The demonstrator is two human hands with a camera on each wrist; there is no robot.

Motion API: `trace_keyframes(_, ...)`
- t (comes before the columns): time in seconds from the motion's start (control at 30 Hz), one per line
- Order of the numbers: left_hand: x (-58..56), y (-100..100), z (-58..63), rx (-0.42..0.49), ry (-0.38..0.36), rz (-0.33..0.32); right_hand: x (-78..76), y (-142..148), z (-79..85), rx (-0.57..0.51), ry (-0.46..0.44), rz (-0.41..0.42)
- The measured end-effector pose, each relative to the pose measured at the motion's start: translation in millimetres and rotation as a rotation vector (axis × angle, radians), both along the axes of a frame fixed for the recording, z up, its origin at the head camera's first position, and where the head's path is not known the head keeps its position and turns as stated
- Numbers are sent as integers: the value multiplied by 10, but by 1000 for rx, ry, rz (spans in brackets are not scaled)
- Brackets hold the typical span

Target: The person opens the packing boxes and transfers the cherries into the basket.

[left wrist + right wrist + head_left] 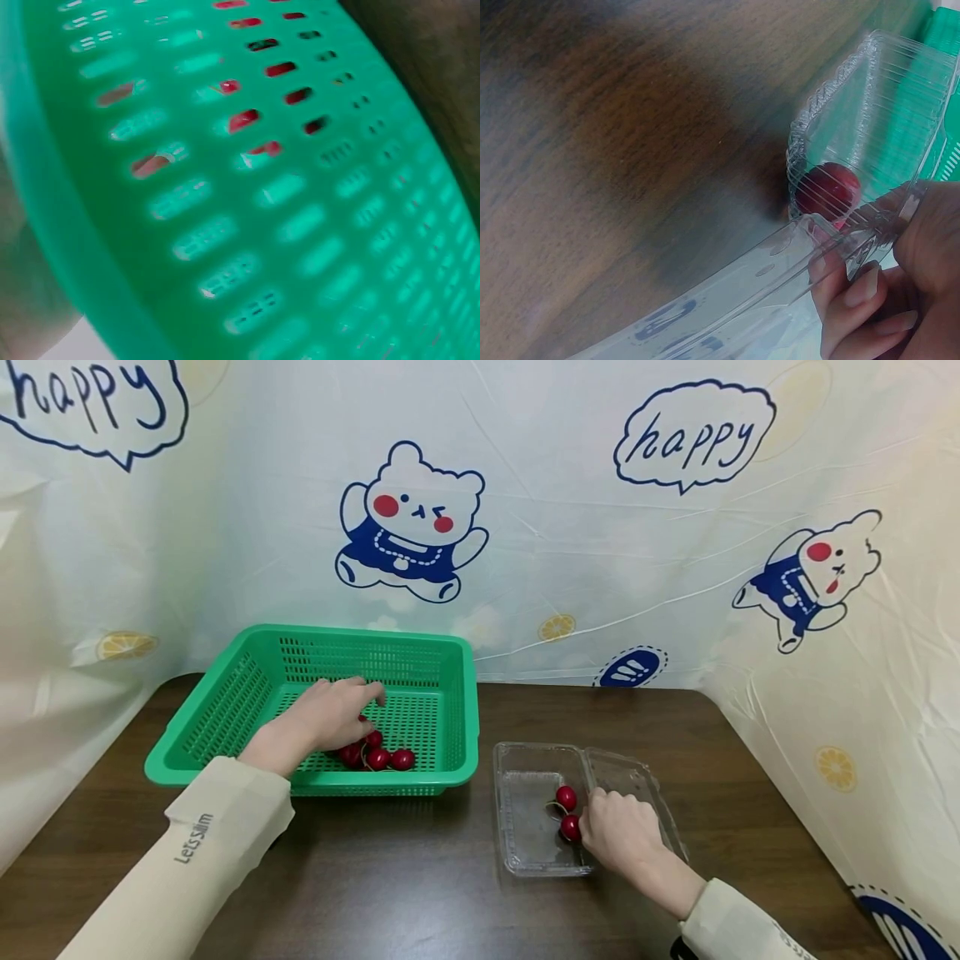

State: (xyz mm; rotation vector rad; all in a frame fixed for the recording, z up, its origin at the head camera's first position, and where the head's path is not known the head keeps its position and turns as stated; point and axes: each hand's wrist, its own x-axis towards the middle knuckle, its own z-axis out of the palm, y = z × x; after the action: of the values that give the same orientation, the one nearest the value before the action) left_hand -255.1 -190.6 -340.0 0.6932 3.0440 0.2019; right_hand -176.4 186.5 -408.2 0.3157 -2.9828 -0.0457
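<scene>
My left hand [326, 718] reaches over the near wall into the green plastic basket [459, 710], its thumb and forefinger apart. Dark red cherries [378, 759] with stems lie right under and beside it. Through the basket slots, the left wrist view shows bits of cherries [244, 120] and skin. Two cherries [566, 797] sit in a clear plastic box [517, 860], whose lid [630, 772] is folded out to the right. At the hinge side, my right hand [622, 831] grips the box's edge. Seen closer, curled fingers [862, 289] press the outside near a cherry [829, 191].
Basket and box stand apart on a dark wood table [405, 877], the basket at left. A pale printed cloth [540, 552] with bears and lettering hangs behind the table and along both sides.
</scene>
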Motion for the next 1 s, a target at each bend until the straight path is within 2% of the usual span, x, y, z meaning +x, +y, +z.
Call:
trace_keyframes(0.23, 0, 140, 135, 44, 18, 2, 1, -1, 1, -4, 5, 4)
trace_keyframes(0.47, -26, 408, 289, 87, 48, -31, -2, 4, 1, -6, 0, 1)
trace_keyframes(0.77, -44, 758, 422, 86, 45, -68, -6, 4, 9, -1, 3, -1)
trace_keyframes(1.0, -51, 982, 460, 61, 22, -97, -3, 4, 1, -5, -3, 2)
